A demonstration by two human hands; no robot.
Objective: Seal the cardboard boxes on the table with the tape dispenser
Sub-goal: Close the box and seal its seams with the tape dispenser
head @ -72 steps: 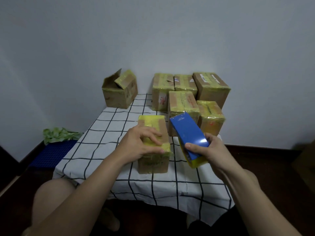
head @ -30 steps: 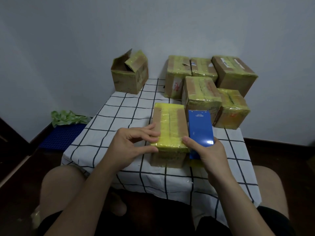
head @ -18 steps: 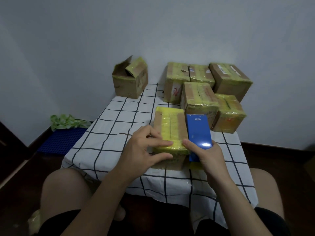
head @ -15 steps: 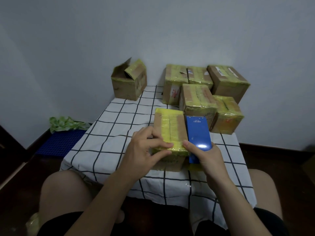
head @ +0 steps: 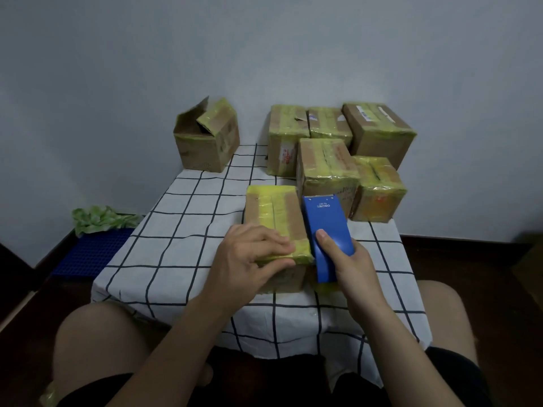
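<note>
A cardboard box (head: pixel 273 212) with yellow tape along its top stands near the front of the table. My left hand (head: pixel 249 257) lies on its near end, fingers on top and thumb on the front face. My right hand (head: pixel 346 262) grips the blue tape dispenser (head: pixel 326 224), held against the box's right side with the forefinger stretched along its top. A yellow tape roll shows below the dispenser. An open box (head: pixel 205 139) with raised flaps stands at the back left. Several taped boxes (head: pixel 326 163) cluster at the back right.
The table carries a white cloth with a black grid (head: pixel 182 230) and stands against a grey wall. A blue mat (head: pixel 94 254) and green crumpled material (head: pixel 100 218) lie on the dark floor at left. My knees flank the table's front edge.
My left hand slid from the box's left side onto its near end. The dispenser came down from the air to lie against the box's right side. The camera shifted slightly.
</note>
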